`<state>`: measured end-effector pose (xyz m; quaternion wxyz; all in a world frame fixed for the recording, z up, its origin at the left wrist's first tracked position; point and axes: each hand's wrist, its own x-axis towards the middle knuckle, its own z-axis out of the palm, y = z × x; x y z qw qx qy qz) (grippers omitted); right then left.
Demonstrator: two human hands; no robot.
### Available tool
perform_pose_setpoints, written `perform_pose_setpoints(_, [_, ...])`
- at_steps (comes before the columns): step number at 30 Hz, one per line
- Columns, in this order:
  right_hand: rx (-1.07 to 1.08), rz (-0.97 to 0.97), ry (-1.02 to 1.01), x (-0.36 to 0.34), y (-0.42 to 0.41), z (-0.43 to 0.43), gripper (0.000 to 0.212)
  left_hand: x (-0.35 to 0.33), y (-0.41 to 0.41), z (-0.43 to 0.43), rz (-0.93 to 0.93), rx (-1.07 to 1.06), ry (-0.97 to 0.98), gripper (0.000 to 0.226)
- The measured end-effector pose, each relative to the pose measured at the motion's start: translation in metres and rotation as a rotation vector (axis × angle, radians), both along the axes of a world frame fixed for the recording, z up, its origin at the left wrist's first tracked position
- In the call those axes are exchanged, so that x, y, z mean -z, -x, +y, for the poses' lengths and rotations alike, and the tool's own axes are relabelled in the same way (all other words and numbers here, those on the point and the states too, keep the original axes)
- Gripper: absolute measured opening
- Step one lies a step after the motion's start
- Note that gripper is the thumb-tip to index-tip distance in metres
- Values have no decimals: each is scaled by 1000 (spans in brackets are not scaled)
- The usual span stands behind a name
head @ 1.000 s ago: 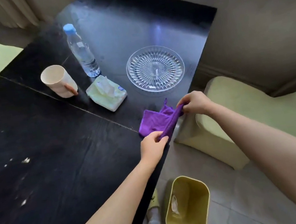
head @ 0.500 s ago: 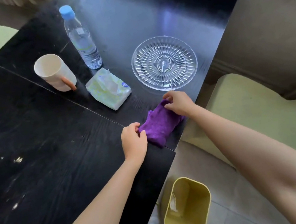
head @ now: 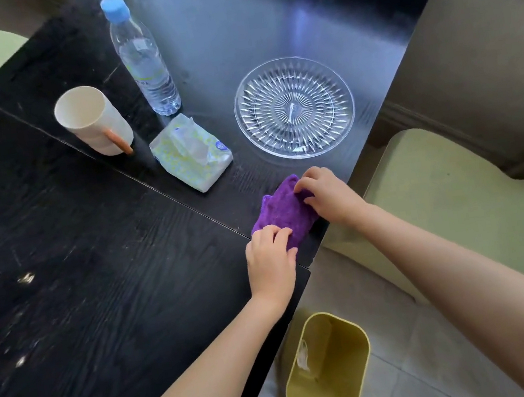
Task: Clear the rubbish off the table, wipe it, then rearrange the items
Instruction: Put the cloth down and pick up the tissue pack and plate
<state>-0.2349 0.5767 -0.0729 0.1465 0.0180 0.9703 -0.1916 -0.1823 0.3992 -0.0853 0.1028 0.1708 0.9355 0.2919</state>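
Both hands are on a purple cloth [head: 285, 213] that lies folded on the dark surface [head: 104, 290] close to its near edge. The left hand [head: 271, 259] has its fingers curled down on the cloth's near corner, and the right hand [head: 324, 189] pinches the far end between bent fingers and thumb; neither has lifted it off. Judging by this, the rubbish step looks mostly done: a yellow bin [head: 330, 371] stands on the floor below the left wrist with something pale crumpled inside, and no wrappers lie beside the hands. Wiping seems only about to start. Well to the left of the left hand, pale specks [head: 26, 277] and smears remain on the wood, so that stretch looks unwiped. Beyond the hands stand a glass plate [head: 294, 106] just past the right hand, a tissue pack [head: 191, 152] ahead of the left hand, and farther off a cup [head: 92, 121] and a water bottle [head: 142, 56]. Rearranging these looks still to come, after the wipe.
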Motion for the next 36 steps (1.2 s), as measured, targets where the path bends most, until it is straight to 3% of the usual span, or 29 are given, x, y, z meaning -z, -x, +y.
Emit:
perform_pose_setpoints(5, [37, -10, 5, -2, 4, 1, 28, -6, 13, -2, -16, 84, -19, 33])
perform_pose_setpoints(8, [117, 14, 18, -10, 15, -6, 24, -18, 49, -20, -40, -133, -172, 29])
perform_pose_setpoints(10, [376, 35, 96, -16, 30, -12, 22, -23, 86, -35, -118, -436, -260, 30])
perform_pose_setpoints(12, [799, -19, 325, -19, 47, -13, 26, -24, 126, -49, -211, -675, -286, 34])
perform_pose_setpoints(14, [1186, -59, 649, -17, 57, -10, 29, -21, 160, -59, -296, -744, -201, 45])
perform_pose_setpoints(16, [1363, -21, 686, -12, 64, -4, 37, -15, 185, -64, -400, -735, -95, 58])
perform_pose_setpoints(19, [1464, 65, 619, -6, 75, 3, 40, -6, 210, -63, -495, -744, -53, 66])
perform_pose_setpoints(22, [1472, 31, 693, 2, 84, 12, 42, 0, 222, -58, -557, -782, -102, 64])
perform_pose_setpoints(27, [1369, -49, 864, 8, 84, 14, 19, 4, 229, -55, -571, -857, -162, 57])
perform_pose_setpoints(32, [1612, 160, 1087, 4, 92, -1, 41, 5, 223, -57, -583, -875, -344, 47])
perform_pose_setpoints(36, [1584, 198, 1129, -13, 91, -4, 38, -8, 223, -60, -607, -885, -498, 53])
